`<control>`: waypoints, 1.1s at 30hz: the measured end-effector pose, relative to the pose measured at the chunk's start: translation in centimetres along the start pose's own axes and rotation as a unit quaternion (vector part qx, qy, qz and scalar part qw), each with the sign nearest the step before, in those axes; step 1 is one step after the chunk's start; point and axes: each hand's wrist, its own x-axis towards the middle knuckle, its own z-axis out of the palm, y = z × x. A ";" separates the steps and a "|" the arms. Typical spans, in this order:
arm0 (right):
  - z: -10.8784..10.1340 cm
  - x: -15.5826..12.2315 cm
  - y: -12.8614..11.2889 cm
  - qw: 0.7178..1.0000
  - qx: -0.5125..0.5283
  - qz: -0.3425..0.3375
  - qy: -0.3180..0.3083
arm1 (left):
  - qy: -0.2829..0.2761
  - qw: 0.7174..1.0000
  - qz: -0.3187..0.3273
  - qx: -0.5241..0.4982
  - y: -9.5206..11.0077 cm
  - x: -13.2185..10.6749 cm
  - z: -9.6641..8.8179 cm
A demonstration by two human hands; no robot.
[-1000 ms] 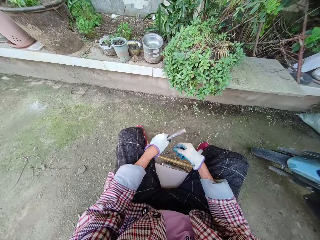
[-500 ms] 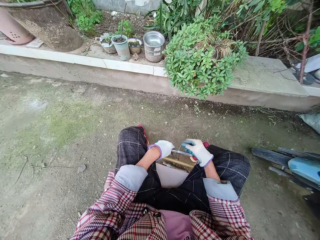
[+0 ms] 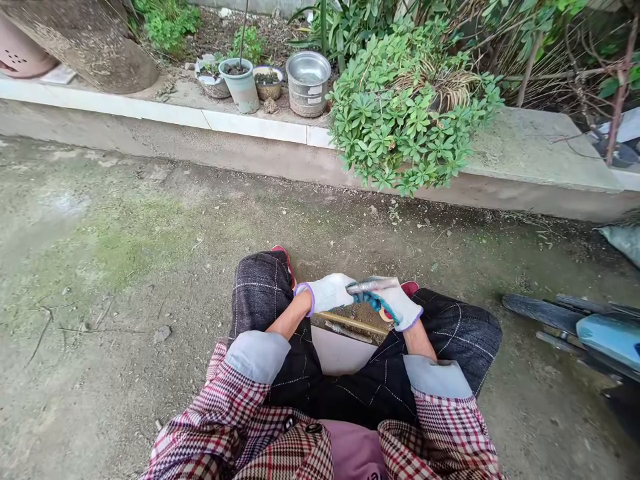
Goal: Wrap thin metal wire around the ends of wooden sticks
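Note:
My left hand point(image 3: 331, 293), in a white glove with a purple cuff, is closed round the left end of a short grey metal rod or tube point(image 3: 374, 285). The rod points right and passes over my right hand point(image 3: 404, 308), gloved in white with blue-coated fingers. Those fingers are curled under the rod, close against my left fingertips; what they pinch is hidden. Below the hands, between my legs, lie a gold-coloured bar point(image 3: 356, 323) and a pale flat panel point(image 3: 340, 353); their full shapes are covered.
Ahead runs a low tiled ledge point(image 3: 165, 115) with a metal pot point(image 3: 308, 85), a pale plant pot point(image 3: 241, 90) and a leafy bush point(image 3: 405, 127) overhanging it. A blue wheeled object point(image 3: 607, 333) stands on the ground at right.
The rod, earlier stretched between both hands, now lies over my right hand with its right end showing. My right fingers have curled beneath it, and the hands are closer together.

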 end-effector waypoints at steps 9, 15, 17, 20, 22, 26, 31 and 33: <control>1.6 -0.6 -0.4 1.000 -0.008 0.010 -0.003 | 0.096 0.992 -0.085 0.002 -0.9 1.0 0.5; 2.6 -1.5 -0.4 0.998 -0.046 0.001 -0.041 | 0.158 0.969 -0.114 0.150 -1.3 0.4 -0.2; 2.4 -1.6 -0.4 0.997 -0.062 -0.002 -0.045 | 0.154 0.960 -0.122 0.199 -1.4 0.2 -0.1; 1.7 -1.7 -0.3 0.995 -0.091 -0.009 -0.047 | 0.105 0.957 -0.113 0.245 -1.4 0.1 0.4; 1.2 -1.7 -0.2 0.993 -0.110 -0.014 -0.047 | 0.069 0.958 -0.096 0.263 -1.3 0.1 0.8; 0.2 -1.0 0.1 0.991 -0.128 -0.028 -0.038 | 0.015 0.959 -0.055 0.277 -0.9 0.0 1.4; -0.6 0.3 0.5 0.992 -0.118 -0.044 -0.012 | -0.038 0.970 -0.004 0.242 -0.3 0.1 1.5; -1.0 0.6 0.5 0.993 -0.105 -0.042 -0.018 | -0.046 0.977 0.010 0.207 -0.1 0.1 1.2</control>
